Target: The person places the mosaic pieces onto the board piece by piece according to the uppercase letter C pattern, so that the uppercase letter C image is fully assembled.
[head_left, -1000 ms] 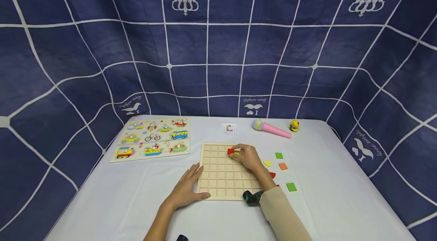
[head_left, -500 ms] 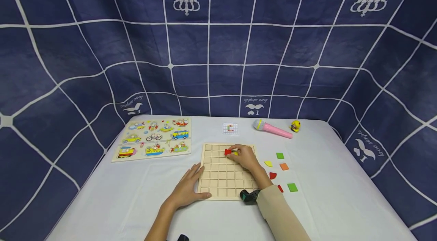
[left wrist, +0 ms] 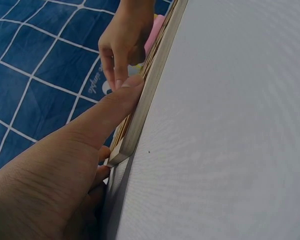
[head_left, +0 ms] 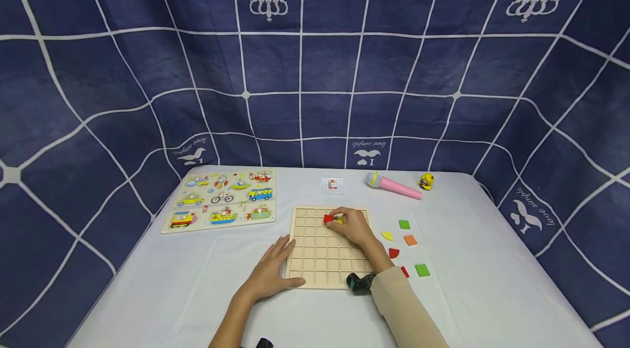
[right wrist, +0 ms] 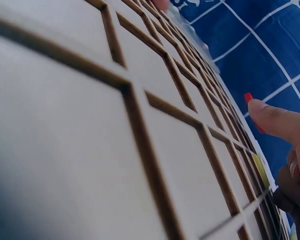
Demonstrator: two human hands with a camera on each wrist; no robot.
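Note:
A square wooden grid board (head_left: 320,252) lies on the table. My right hand (head_left: 354,226) is over its upper part, pinching a small red tile (head_left: 328,219) between thumb and fingertips. In the right wrist view the red tile (right wrist: 248,97) shows as a thin edge beside the thumb. A yellow piece (right wrist: 260,170) sits in the grid beneath this hand, mostly hidden by it in the head view. My left hand (head_left: 269,270) rests at the board's lower left corner, thumb along the front edge and fingers spread along the left side.
Right of the board lie green tiles (head_left: 421,270), an orange tile (head_left: 410,239), a yellow quarter-round (head_left: 387,236) and red pieces (head_left: 394,253). Behind it are a pattern card (head_left: 332,185), a pink toy microphone (head_left: 394,186) and a yellow figurine (head_left: 426,181). A vehicle puzzle board (head_left: 221,200) lies left.
My right hand has shifted slightly left with the red tile, then held nearly still. The red pieces right of the board show more fully. My left hand stays on the board's corner.

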